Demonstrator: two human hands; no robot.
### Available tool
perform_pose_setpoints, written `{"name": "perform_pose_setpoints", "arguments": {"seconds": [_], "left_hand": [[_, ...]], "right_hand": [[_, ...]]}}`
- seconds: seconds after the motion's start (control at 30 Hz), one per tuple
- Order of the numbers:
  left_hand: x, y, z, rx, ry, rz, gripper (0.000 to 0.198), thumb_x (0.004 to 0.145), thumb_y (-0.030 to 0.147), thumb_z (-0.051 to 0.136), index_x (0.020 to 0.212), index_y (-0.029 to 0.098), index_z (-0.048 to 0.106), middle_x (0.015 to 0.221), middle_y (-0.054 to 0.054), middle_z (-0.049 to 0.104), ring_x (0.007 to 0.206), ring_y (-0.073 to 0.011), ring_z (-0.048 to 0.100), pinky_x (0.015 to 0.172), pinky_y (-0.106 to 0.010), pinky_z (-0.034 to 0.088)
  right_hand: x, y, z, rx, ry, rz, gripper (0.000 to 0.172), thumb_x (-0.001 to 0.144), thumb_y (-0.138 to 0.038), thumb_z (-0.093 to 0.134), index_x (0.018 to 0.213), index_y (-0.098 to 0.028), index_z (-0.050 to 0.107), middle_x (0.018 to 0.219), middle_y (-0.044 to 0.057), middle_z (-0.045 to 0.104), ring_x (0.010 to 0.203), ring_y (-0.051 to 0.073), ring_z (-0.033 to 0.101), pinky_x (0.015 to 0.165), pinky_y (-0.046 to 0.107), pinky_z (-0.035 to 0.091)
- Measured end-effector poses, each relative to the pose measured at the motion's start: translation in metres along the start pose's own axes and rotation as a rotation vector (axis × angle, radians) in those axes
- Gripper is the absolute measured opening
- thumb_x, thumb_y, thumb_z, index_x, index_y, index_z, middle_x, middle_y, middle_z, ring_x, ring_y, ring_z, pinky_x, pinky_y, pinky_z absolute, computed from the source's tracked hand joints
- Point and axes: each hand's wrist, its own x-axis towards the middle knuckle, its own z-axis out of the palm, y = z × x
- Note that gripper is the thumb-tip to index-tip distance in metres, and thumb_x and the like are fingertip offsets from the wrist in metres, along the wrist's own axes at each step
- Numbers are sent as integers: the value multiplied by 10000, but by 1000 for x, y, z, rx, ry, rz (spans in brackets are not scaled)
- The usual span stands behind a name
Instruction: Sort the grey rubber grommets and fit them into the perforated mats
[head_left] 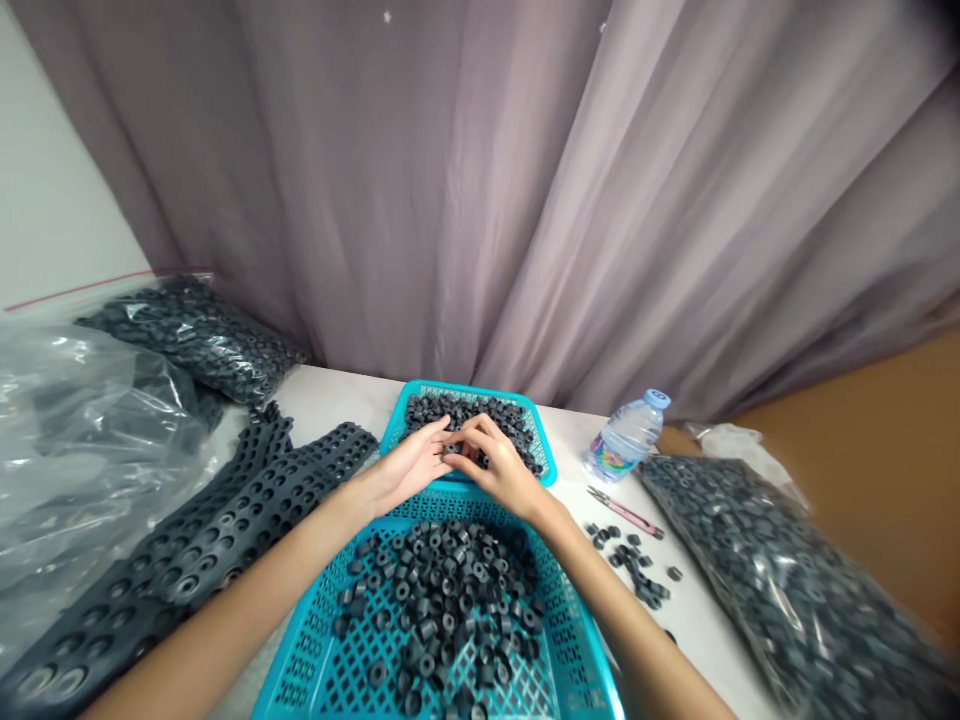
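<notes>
Both hands meet above the far turquoise basket point(546, 452), which holds many small black ring-shaped pieces. My left hand point(405, 464) is turned palm up, with its thumb and fingers stretched out towards the other hand. Between thumb and curled fingers, my right hand point(496, 466) pinches a black rubber ring point(451, 449), close to my left fingertips. Nearer to me stands a larger turquoise basket point(296, 650), and a heap of black rings point(450, 590) lies in it under my forearms.
Perforated black rubber sheets point(247, 510) lie at left, beside clear plastic bags and a filled bag point(202, 335). On the right are a water bottle point(628, 435), pink-handled snips point(628, 512), scattered rings point(637, 570) and a big filled bag point(787, 580). A curtain point(480, 200) hangs behind.
</notes>
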Motion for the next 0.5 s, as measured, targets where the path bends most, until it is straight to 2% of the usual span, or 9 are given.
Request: {"name": "perform_pose_setpoints", "arguments": {"seconds": [0.17,0.37,0.5], "left_hand": [[-1,-1,3,-15,34,22,347,1010,409,588,1125,98,690,1113,-178,717,1140,-254,675,1049,-372,520],[0,-3,8,14,53,34,348,1004,431,563,1056,102,664,1166,-199,704,1174,-267,666,1092,-391,504],[-2,6,12,118,138,86,367,984,448,586,1124,114,644,1277,-218,668,1287,-316,610,1156,-463,444]], "right_hand": [[0,-1,-2,-44,-27,-25,232,1037,-376,602,1219,-251,671,1132,71,568,863,181,590,836,342,533],[0,-4,-5,-89,-43,-81,200,1071,-329,533,1156,-227,683,1085,87,660,1037,237,614,960,392,502],[-1,0,-4,-98,19,-50,215,1073,-343,524,1134,-214,684,1037,82,670,963,223,633,907,371,521]]}}
